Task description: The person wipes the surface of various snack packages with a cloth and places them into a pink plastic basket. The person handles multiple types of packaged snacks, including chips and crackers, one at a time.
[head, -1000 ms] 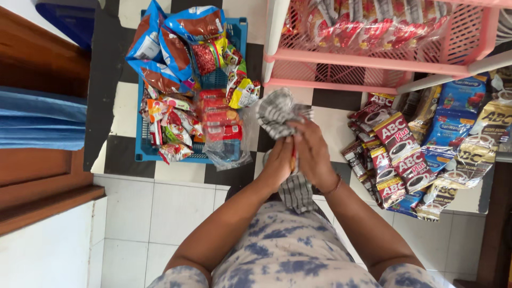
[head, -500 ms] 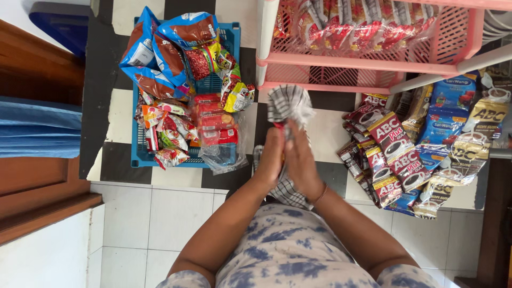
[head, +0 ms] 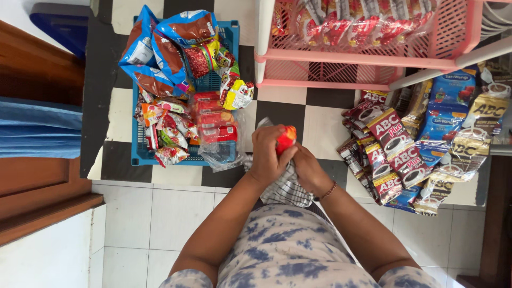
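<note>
Checkered floor; small red packet [head: 286,138]

Both hands meet mid-scene: the left hand [head: 268,154] grips a red packet [head: 286,137], the right hand [head: 308,169] touches a checked cloth [head: 285,188]. A blue crate [head: 140,153] of snacks stands far left, coffee sachets [head: 397,154] right.

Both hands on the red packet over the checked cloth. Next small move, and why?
Probably keep rubbing the red packet with the checked cloth: the left hand grips the packet from above, the right hand bunches the cloth under it, and neither reaches toward the blue crate.
</note>
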